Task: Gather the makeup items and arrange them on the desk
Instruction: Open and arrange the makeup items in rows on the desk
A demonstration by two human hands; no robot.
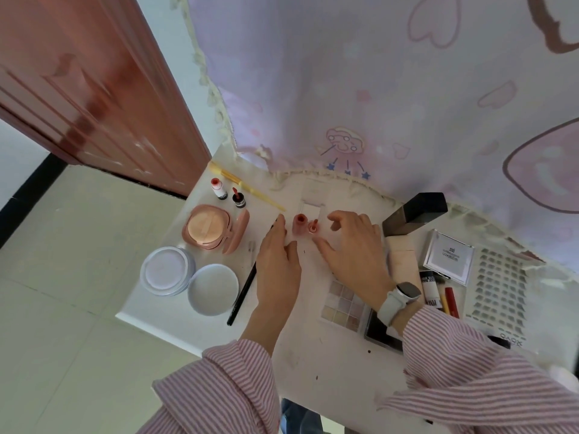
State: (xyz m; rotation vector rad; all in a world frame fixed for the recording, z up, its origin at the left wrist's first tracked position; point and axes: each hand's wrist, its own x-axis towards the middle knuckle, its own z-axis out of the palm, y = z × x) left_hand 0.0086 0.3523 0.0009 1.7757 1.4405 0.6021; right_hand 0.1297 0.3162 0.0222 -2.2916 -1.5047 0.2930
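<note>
On the white desk (313, 349) a small pink lip-gloss bottle (299, 224) stands open, its wand cap (312, 227) upright beside it. My left hand (277, 261) lies flat just left of the bottle, fingers straight, holding nothing. To the right of the cap, my right hand (354, 245) hovers with loosely curled fingers, nothing in it. Left of them lie an open pink powder compact (210, 230), two small red-tipped bottles (218, 188) (238, 198), a black pencil (246, 286) and a round white jar (166, 270) with its lid (213, 289).
An eyeshadow palette (343, 303) lies under my right wrist. Right of it are a dark box (416, 213), a silver compact case (448, 256), tubes (438, 292) and a false-nail sheet (498, 289). A yellow brush (247, 186) lies at the back. A pink curtain (376, 89) hangs behind; the desk's left edge drops to the floor.
</note>
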